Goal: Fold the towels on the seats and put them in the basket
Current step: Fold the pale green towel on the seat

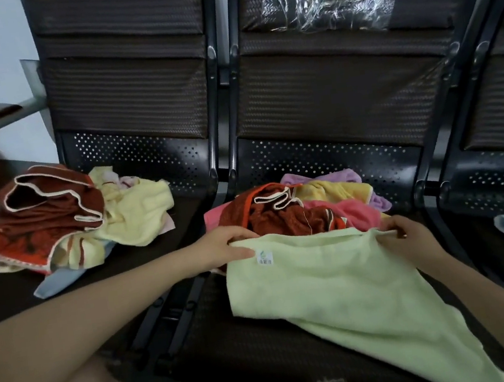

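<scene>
Folding: just starting; left hand (226, 248) and right hand (410, 234) each pinch a top corner of the pale green towel (337, 291), spread between them.
Left: unfolded towel heaps (304, 206) beyond both hands.
Basket: out of view.

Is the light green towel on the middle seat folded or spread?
Spread. The light green towel lies as one open layer, the left hand and right hand pinching its far corners.

1 head camera looks down, close, at seats (294, 329).
</scene>
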`<state>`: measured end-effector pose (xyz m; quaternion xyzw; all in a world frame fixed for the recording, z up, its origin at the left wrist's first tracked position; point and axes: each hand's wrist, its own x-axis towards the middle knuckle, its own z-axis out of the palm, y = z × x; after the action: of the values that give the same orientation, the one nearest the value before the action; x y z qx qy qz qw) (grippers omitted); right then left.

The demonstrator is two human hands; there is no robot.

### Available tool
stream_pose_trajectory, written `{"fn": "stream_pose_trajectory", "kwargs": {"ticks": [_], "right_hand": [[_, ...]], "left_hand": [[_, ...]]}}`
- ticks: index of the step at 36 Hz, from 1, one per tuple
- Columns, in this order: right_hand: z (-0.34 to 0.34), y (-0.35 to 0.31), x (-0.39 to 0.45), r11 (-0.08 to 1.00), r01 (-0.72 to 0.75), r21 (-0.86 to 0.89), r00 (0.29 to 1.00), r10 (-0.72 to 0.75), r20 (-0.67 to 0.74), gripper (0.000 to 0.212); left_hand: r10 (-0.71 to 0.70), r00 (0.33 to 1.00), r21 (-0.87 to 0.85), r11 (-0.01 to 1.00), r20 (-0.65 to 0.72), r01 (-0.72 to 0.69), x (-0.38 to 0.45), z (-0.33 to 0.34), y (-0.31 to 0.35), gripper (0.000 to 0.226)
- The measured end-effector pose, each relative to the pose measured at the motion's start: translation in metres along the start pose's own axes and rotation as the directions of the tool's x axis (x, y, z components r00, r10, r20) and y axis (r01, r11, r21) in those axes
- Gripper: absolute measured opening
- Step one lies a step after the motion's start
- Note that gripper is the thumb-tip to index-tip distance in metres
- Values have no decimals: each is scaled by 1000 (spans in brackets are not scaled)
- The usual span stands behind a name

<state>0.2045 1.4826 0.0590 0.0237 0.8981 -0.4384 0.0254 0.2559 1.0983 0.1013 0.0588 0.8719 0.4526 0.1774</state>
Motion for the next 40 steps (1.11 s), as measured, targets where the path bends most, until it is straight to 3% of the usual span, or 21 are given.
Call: {"fn": "stream_pose_trajectory", "kwargs": {"ticks": [6,12,17,20,22,27,31,40], "right_hand": [[-2,-2,1,999,33,15,998,-32,-62,16],[-8,7,-3,993,-39,-110,999,40,5,16],[-19,4,-15,994,-29,-102,998,34,49,24],[-28,-4,-24,989,31,-142,999,-34,-18,15],[-38,-15,-31,994,74,-77,992,-81,-98,12],[-71,-63,-67,949,213,232,940,-134,-313,15],[-92,-102,-93,854,335,399,871,-119,-477,13],[-153,-190,-126,843,405,354,800,-140,-583,13]], "left_hand": [[44,998,-32,998,-43,-46,6,-8,-6,28],[22,1000,-30,999,6,-22,8,-13,-14,27],[68,996,304,949,50,-80,6,-23,-2,35],[156,987,440,885,25,-151,-3,-30,19,38],[221,974,485,857,-41,-174,-13,-37,32,35],[358,886,358,901,-295,-245,-45,-55,58,31],[432,767,243,902,-474,-358,-68,-63,92,34],[472,578,86,818,-665,-569,-106,-95,189,29]]}}
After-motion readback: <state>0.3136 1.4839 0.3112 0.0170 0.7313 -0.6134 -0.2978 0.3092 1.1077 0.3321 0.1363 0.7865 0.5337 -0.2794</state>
